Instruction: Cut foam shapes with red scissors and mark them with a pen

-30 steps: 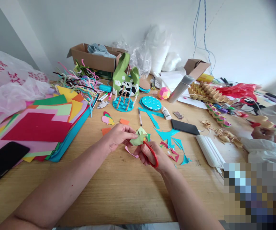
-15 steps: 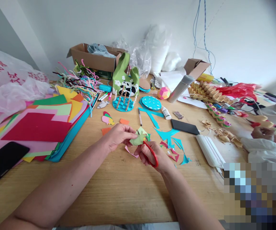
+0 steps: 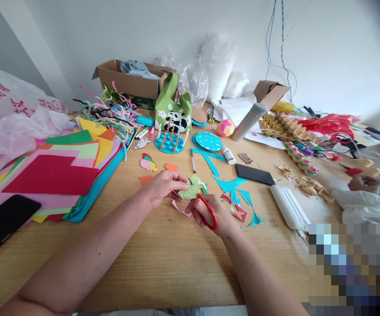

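Pale green paper cutout (image 3: 189, 191) at frame ctr, pinched btwn thumb + fingers of L hand (image 3: 164, 186), closed on its left side. Gripped in R hand (image 3: 216, 213), just right of ctr: red scissors (image 3: 214, 216), handle loop in clear view, blades mostly hidden near cutout's lower right edge; can't tell if blades open or shut. Below + beside both hands, on wooden table (image 3: 150, 272): thin pink scrap (image 3: 178, 209) under cutout, orange pc (image 3: 171, 166) just above L hand, red scraps (image 3: 241, 214) right of R hand, blue scraps (image 3: 233, 188) beyond those. Above cutout, pen (image 3: 193, 160) lying w/ tip end toward it; farther up-right, small white bottle (image 3: 229, 156) on its side. Mid-frame, blue disc (image 3: 208, 141) w/ white marks; left of it, green panda bag (image 3: 173, 107) standing upright. Left side of frame: stack of coloured sheets (image 3: 54, 175), red on top; black phone (image 3: 8, 224) at lower left, partly cut off by frame edge. Right side: dark flat slab (image 3: 255, 174), touching or nearly so w/ long white device (image 3: 289, 205). At far right edge, co-worker's hand (image 3: 363, 183) near white plastic, grip unclear. Bottom right corner pixelated, contents unreadable.
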{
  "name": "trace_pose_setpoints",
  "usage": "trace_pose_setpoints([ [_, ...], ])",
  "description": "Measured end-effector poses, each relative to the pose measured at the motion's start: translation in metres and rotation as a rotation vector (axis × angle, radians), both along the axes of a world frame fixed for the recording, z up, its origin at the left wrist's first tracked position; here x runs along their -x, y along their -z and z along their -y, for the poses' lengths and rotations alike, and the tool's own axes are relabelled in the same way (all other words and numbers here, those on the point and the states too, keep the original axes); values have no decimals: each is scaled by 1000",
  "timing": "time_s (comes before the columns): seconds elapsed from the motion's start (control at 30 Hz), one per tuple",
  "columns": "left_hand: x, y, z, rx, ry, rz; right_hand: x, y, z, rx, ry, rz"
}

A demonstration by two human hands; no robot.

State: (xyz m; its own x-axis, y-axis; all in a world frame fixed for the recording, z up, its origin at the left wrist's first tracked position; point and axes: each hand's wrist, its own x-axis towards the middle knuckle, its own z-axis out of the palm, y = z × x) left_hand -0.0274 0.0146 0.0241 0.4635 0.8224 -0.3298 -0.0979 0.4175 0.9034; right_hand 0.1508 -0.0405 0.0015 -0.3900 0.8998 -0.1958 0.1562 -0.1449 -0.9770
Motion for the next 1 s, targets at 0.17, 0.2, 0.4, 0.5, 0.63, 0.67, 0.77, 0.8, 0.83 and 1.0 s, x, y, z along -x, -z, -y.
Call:
trace_pose_setpoints([
  [0.17,0,0,0,34,59,29,0,-1,0,-2,12,7],
  [0.2,0,1,0,35,69,35,0,-1,0,-5,13,9],
  [0.4,0,2,0,41,65,55,1,-4,1,12,25,22],
  [0.5,0,2,0,51,56,59,1,-4,1,15,23,23],
  [0.63,0,2,0,61,44,69,0,-2,0,0,18,22],
  [0.67,0,2,0,65,41,71,0,-1,0,-4,18,21],
  [0.77,1,2,-1,83,26,75,-1,-1,0,-6,13,16],
  [0.8,2,2,-1,90,17,76,-1,-1,0,-3,10,15],
  [0.83,2,2,-1,96,5,77,-1,-2,0,1,8,15],
  [1.0,3,4,-4,99,-40,93,2,-9,1,23,23,49],
])
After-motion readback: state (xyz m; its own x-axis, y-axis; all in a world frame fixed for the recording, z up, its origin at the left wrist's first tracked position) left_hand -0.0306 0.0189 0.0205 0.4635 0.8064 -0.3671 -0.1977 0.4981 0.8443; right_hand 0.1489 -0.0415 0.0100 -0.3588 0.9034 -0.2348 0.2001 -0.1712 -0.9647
